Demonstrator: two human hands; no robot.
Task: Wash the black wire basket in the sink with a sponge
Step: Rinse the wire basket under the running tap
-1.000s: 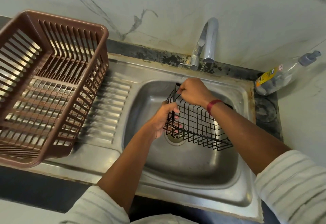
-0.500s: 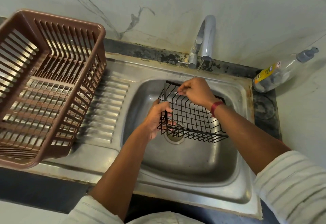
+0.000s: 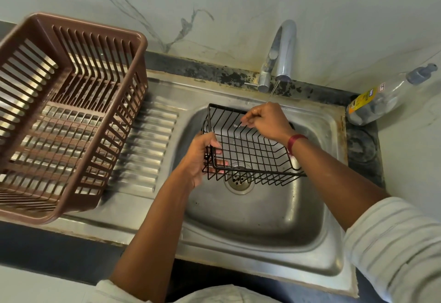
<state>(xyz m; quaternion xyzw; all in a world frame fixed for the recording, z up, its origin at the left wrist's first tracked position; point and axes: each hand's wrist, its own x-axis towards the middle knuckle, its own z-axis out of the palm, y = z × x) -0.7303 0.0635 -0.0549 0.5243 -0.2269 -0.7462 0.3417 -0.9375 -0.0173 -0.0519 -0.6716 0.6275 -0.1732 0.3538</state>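
Observation:
The black wire basket (image 3: 248,150) hangs over the steel sink (image 3: 257,219), above the drain, with its open side facing up. My left hand (image 3: 202,157) grips its left end, fingers hooked through the wires. My right hand (image 3: 265,121) pinches the basket's far rim under the tap (image 3: 284,50), and a thin stream of water falls onto its knuckles. I see no sponge.
A brown slatted plastic dish rack (image 3: 66,112) stands on the ribbed drainboard (image 3: 148,150) to the left. A clear soap dispenser bottle (image 3: 381,97) lies at the sink's back right corner. A marble wall rises behind the tap.
The basket has tipped from a steep tilt to nearly level, its left end swinging out to the left. Both hands kept their hold and moved with it.

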